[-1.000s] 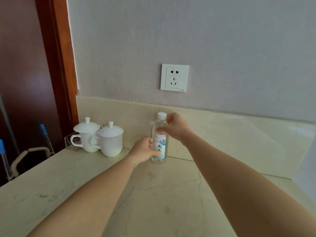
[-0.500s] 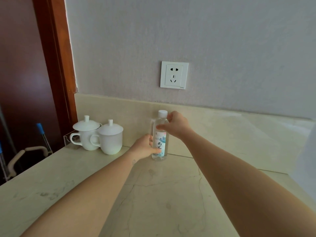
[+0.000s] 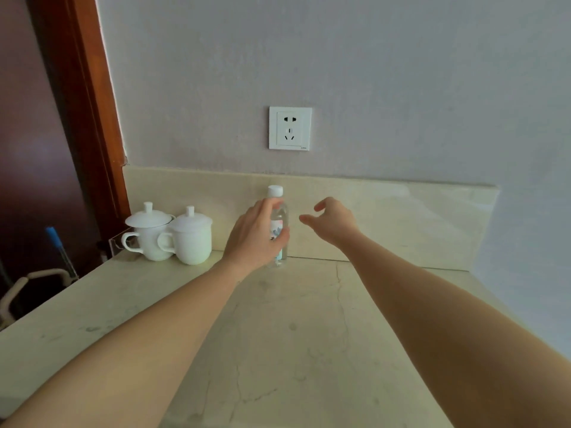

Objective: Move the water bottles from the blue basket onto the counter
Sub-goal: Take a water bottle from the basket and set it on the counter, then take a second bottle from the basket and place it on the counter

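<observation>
Clear btl (image 3: 281, 219) in L hand (image 3: 256, 239)

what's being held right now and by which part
The left hand holds the bottle round its labelled middle, below the cap; the right hand is open, holding nothing.

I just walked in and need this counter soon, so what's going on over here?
A person is setting a water bottle upright on the counter, close to the back wall. Their left hand is wrapped round the bottle's body, while the right hand hovers open just beside it, touching nothing. Two lidded white cups stand further left. The blue basket is not in view.
</observation>
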### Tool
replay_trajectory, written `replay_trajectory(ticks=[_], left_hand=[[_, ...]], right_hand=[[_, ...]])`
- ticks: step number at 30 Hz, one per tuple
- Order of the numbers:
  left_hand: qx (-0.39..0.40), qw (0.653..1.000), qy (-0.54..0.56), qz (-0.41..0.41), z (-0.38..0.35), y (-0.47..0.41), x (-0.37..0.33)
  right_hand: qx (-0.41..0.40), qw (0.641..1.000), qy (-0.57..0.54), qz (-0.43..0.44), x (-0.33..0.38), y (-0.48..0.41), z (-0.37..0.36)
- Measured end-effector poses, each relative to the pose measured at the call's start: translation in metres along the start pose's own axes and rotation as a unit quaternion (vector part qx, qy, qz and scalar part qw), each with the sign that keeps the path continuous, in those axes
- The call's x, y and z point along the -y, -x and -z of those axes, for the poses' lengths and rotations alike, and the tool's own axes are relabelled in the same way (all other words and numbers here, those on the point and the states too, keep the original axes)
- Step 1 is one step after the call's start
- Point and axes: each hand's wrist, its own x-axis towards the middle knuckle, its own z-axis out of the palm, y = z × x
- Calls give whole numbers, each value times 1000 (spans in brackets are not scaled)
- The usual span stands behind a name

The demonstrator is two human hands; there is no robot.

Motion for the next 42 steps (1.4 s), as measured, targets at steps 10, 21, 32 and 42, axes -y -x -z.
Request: replay_trajectory(ticks=[10,21,32,42], left_hand=[[293,950,79,-79,-73,8,-134],[420,883,103,-181,-176,35,-366],[452,811,19,-371,-257,137,-587],[491,774,-1,-400,-300,178,-673]], right_hand=[[-83,990,49,-103,-98,69,122],[-127,931,157,-303,-261,238,300],[-32,865,218,-450,-391,424,443],[-60,870,183,-453,-451,474,488]])
